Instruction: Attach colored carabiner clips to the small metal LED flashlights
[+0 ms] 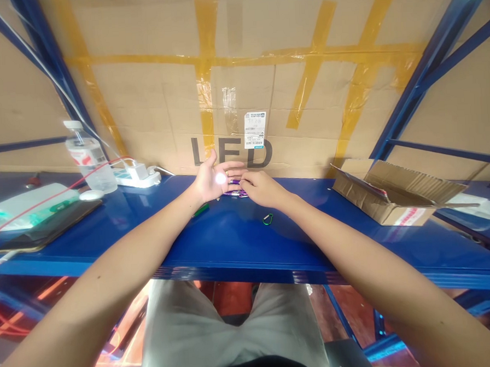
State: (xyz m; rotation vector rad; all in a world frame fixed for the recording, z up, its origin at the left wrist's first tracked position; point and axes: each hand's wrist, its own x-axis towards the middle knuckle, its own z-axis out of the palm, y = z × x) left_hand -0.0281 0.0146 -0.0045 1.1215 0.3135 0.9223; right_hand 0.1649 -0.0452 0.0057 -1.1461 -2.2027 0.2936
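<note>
My left hand (pixel 208 180) is open, palm turned up and fingers stretched, with a bright white spot of light on the palm. Beside it, my right hand (pixel 259 187) is closed on a small purple flashlight (pixel 234 182), whose front end points at the left palm. More purple and silver pieces (pixel 238 194) lie on the blue table just under the hands, partly hidden by them. A green tube-like piece (pixel 201 210) rests below my left wrist. Nearer to me lies a small green carabiner (pixel 267 219).
An open cardboard box (pixel 387 195) stands at the right. On the left are a plastic bottle (pixel 91 158), a white power strip (pixel 140 177), a dark phone or tablet (pixel 46 229) and a red cable (pixel 70 187). A large taped cardboard sheet (pixel 163 111) rises behind the blue table (pixel 232 244).
</note>
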